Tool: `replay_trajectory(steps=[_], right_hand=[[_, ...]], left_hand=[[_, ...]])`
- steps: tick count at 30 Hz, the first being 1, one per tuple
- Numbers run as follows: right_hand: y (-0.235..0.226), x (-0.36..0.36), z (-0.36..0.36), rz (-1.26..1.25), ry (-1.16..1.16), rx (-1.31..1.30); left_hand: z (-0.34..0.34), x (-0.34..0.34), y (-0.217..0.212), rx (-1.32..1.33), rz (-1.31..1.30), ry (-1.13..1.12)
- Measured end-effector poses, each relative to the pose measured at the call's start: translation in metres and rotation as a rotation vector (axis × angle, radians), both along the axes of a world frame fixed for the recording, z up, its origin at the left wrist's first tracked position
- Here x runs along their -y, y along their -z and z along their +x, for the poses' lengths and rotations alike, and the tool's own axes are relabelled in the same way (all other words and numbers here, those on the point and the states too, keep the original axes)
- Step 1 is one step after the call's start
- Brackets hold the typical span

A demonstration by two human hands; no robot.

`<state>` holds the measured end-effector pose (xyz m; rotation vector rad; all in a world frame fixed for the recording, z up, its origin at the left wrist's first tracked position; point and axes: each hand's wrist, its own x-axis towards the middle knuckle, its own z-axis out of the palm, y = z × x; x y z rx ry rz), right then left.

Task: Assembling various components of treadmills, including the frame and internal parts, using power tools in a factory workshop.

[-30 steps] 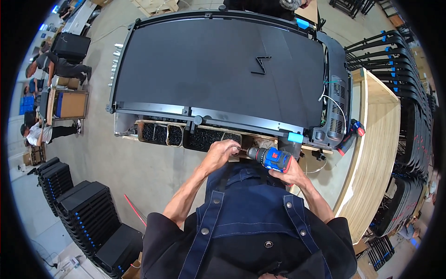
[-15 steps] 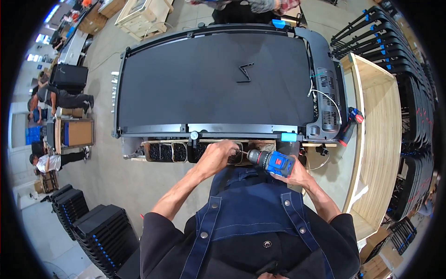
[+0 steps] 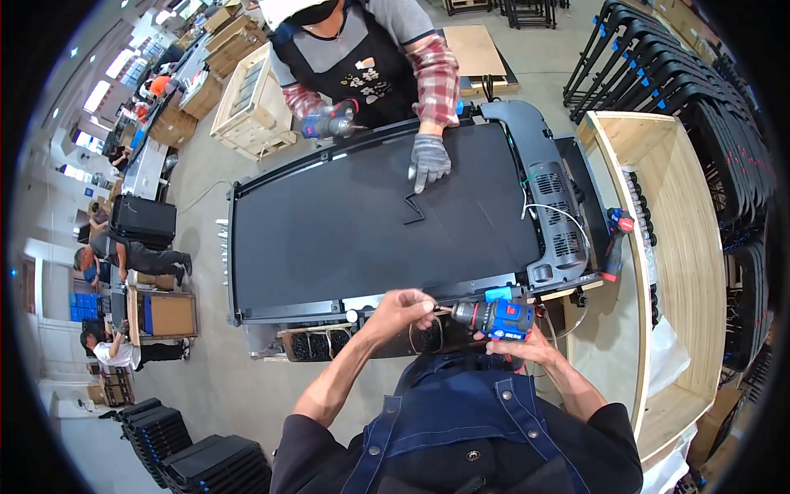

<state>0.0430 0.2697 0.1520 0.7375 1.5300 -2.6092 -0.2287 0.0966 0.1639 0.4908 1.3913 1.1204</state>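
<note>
My right hand (image 3: 531, 346) is closed around the grip of a blue and black cordless drill (image 3: 504, 319), its chuck pointing left. At the bit's tip, my left hand (image 3: 403, 314) is closed in a pinch; whatever lies between its fingertips is too small to name. Both hands are over the near side rail of a treadmill (image 3: 280, 311). Open bins (image 3: 317, 344) of small dark parts sit below that rail, partly covered by my left arm. On the black belt lies a Z-shaped black bent piece (image 3: 414, 209), looking like a hex key.
Across the treadmill stands a co-worker (image 3: 354, 74), one gloved hand (image 3: 429, 163) at the bent piece, the other with a drill (image 3: 329, 122). A wooden crate (image 3: 683, 247) borders the right, a red and black power tool (image 3: 615, 243) at its edge. Black frames (image 3: 210, 465) are stacked lower left.
My view has tilted up. Both my hands have risen from the bins to the rail, drill included. The co-worker has come into fuller view, a gloved hand reaching to the bent piece.
</note>
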Motion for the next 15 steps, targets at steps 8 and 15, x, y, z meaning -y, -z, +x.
replay_trajectory(steps=[8, 15], right_hand=[[0.013, -0.009, 0.008, 0.037, 0.214, -0.082], [0.005, -0.011, 0.016, 0.037, 0.268, -0.065]], left_hand=[[-0.075, -0.088, 0.05, -0.511, -0.032, -0.479], [-0.12, -0.12, 0.069, -0.711, -0.318, -0.443]])
